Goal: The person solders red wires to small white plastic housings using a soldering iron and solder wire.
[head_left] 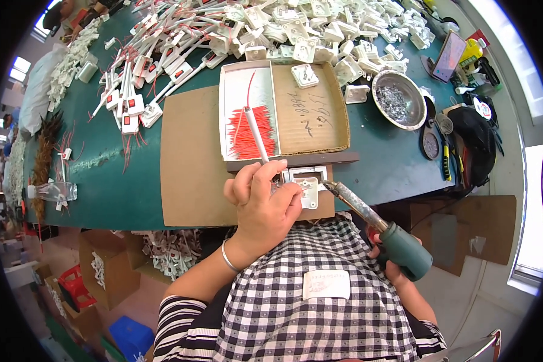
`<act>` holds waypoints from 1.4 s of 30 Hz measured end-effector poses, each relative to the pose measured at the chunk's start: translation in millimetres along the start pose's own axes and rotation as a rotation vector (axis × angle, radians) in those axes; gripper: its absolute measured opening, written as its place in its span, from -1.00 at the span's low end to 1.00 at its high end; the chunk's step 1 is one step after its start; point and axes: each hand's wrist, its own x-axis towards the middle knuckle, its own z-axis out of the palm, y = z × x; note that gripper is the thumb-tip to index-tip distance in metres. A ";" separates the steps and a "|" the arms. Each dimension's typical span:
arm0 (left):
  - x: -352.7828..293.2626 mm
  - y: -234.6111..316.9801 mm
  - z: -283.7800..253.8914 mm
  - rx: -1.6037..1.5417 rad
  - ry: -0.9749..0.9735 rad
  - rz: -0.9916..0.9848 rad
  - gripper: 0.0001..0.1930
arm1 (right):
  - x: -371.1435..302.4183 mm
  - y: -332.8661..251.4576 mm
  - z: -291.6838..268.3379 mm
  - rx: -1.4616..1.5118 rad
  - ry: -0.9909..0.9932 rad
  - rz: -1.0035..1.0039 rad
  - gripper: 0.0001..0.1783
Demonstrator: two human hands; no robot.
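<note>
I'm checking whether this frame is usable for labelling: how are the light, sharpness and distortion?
Head view: even daylight, soft shadows; windows at the right rim blown out; fisheye bends the green table edge; left hand, soldering iron and right hand sharp; rim things small and soft.

Steel bowl [398,98] (beside pliers [445,161])

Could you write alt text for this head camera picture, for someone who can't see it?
Seen from above, a person's left hand steadies a white cable over a small white plastic part, while the right hand brings a green-handled soldering iron to it. Behind lie a cardboard box of red wires and heaps of white parts on a green table.
</note>
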 end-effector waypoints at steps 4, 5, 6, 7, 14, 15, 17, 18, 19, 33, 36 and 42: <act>3.0 -0.7 4.2 0.050 -0.021 0.021 -0.88 | 2.6 -5.6 -4.1 -0.222 -0.058 -0.097 -0.75; 4.0 -0.2 3.7 0.052 -0.034 0.028 -0.89 | 3.4 -6.9 -4.8 -0.290 -0.077 -0.146 -0.72; 4.7 -0.1 3.1 0.054 -0.047 0.034 -0.89 | 3.1 -9.1 -5.7 -0.294 -0.078 -0.146 -0.72; 5.0 -0.4 3.0 0.052 -0.044 0.032 -0.89 | 2.3 -11.7 -6.7 -0.317 -0.097 -0.112 -0.70; 10.4 -0.3 1.6 0.036 -0.098 0.030 -0.89 | 3.8 -19.0 -3.8 -0.518 -0.116 -0.219 -0.66; 10.1 -0.5 2.2 0.024 -0.101 0.027 -0.89 | 3.6 -18.9 -3.9 -0.522 -0.118 -0.219 -0.66; 9.9 -0.8 2.1 0.014 -0.099 0.024 -0.89 | 2.6 -18.0 -4.1 -0.409 -0.146 -0.114 -0.67; 9.6 -1.0 2.0 0.007 -0.101 0.023 -0.89 | 1.4 -17.4 -3.1 -0.413 -0.148 -0.113 -0.67; 9.4 -1.2 2.1 0.003 -0.100 0.021 -0.89 | -0.4 -16.6 -1.7 -0.387 -0.114 -0.097 -0.68; 9.8 -4.1 2.7 -0.027 -0.099 0.032 -0.88 | 13.7 -41.4 2.1 -0.625 -0.075 -0.287 -0.66; 11.2 -2.9 1.0 -0.032 -0.101 0.031 -0.88 | 13.1 -42.6 0.2 -0.599 -0.111 -0.301 -0.64; 12.0 -2.9 0.6 -0.040 -0.103 0.036 -0.88 | 14.5 -44.3 1.8 -0.615 -0.069 -0.346 -0.64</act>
